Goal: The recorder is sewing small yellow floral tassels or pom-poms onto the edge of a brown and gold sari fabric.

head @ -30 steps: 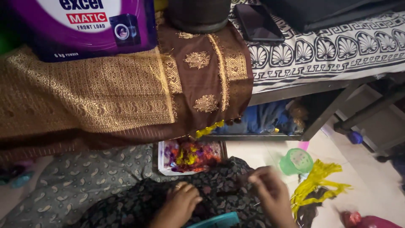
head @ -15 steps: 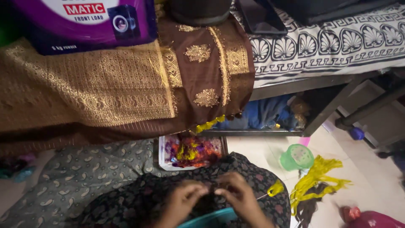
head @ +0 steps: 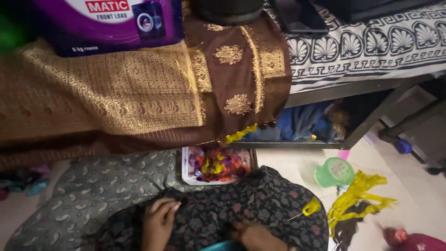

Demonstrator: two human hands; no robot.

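Note:
My left hand (head: 159,222) rests at the bottom of the view on dark floral cloth (head: 278,209) over my lap, fingers curled on the fabric. My right hand (head: 253,234) lies lower on the same cloth, fingers bent; what it holds is not visible. A teal object (head: 223,246) peeks in at the bottom edge between them. A small yellow tassel (head: 312,206) with a thin needle-like pin lies on the cloth's right edge. A brown and gold sari (head: 139,97) hangs from the bed above.
A white box of coloured threads (head: 218,165) sits on the floor ahead. A green cup (head: 334,172) and loose yellow threads (head: 360,200) lie to the right. A purple detergent box (head: 111,23) and patterned bedsheet (head: 371,46) are on the bed. A grey patterned cushion (head: 93,195) is left.
My hands, joined at the middle of the cloth half a second ago, have parted; the left moved left and the right dropped lower. The view has shifted slightly.

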